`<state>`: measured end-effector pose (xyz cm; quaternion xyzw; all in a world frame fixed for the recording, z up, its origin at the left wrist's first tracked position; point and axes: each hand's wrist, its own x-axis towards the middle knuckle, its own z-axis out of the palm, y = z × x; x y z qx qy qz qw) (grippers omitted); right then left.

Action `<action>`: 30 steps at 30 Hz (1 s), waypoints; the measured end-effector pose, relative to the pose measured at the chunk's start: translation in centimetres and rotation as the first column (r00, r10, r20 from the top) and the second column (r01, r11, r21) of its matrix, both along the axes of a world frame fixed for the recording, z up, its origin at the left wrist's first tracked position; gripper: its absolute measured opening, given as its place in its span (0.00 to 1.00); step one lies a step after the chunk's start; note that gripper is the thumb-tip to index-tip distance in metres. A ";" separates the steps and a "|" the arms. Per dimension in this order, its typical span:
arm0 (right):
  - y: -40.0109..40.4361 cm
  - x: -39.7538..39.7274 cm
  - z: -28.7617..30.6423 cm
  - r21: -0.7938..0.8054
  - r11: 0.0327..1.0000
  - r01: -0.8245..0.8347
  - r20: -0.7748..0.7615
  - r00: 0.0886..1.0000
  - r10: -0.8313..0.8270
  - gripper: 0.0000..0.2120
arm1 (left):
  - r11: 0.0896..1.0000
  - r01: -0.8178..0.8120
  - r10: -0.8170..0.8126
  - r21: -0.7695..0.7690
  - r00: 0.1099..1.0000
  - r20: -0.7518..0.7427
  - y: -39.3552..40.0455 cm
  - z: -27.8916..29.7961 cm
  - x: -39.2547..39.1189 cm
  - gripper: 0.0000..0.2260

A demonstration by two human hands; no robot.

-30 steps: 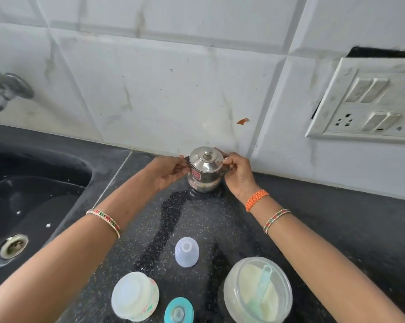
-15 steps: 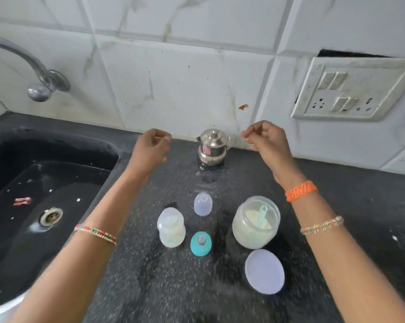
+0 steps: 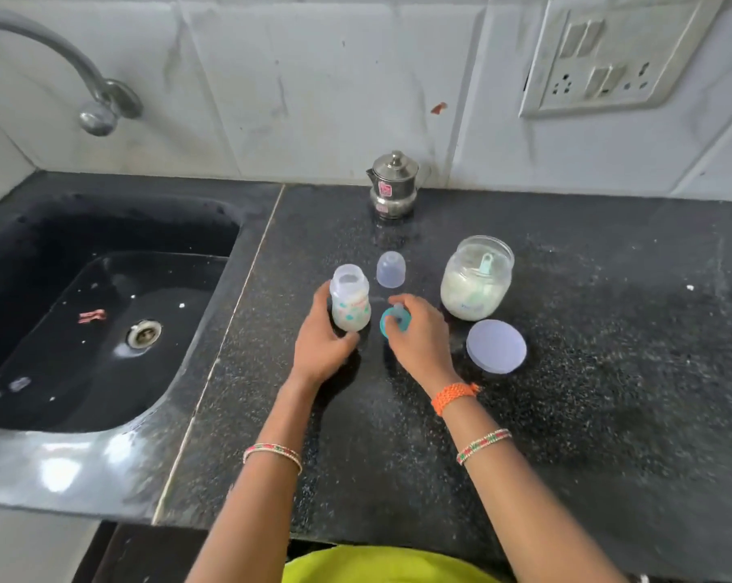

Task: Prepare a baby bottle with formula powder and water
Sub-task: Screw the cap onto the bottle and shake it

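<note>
Clear plastic baby bottle (image 3: 350,304) stands upright, open-mouthed, my left hand (image 3: 320,345) gripping it. Just right, my right hand (image 3: 419,336) grips the teal nipple ring (image 3: 387,326).

Worn on the head, looking forward and steeply down from close above onto a black countertop (image 3: 566,414). Sink (image 3: 103,321) at 9 o'clock, tiled wall (image 3: 313,77) at 12, forearms entering from 6. Single view only.
</note>
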<state>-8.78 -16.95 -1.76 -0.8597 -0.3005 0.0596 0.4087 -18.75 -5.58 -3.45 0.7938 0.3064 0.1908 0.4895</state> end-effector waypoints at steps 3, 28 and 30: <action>0.2 -0.1 1.2 0.169 0.982 0.086 0.009 0.996 -0.088 0.07 | 0.985 -0.016 0.021 0.172 0.999 -0.027 -0.2 0.0 0.0 0.25; 5.0 -0.8 6.5 0.051 0.941 -0.335 0.119 0.937 0.327 0.18 | 0.981 -0.077 0.064 0.177 0.995 0.077 0.6 -1.5 0.3 0.22; 4.7 -0.8 6.5 -0.037 0.930 -0.366 0.067 0.928 0.368 0.24 | 0.981 -0.075 0.063 0.179 0.995 0.071 0.6 -1.5 0.3 0.22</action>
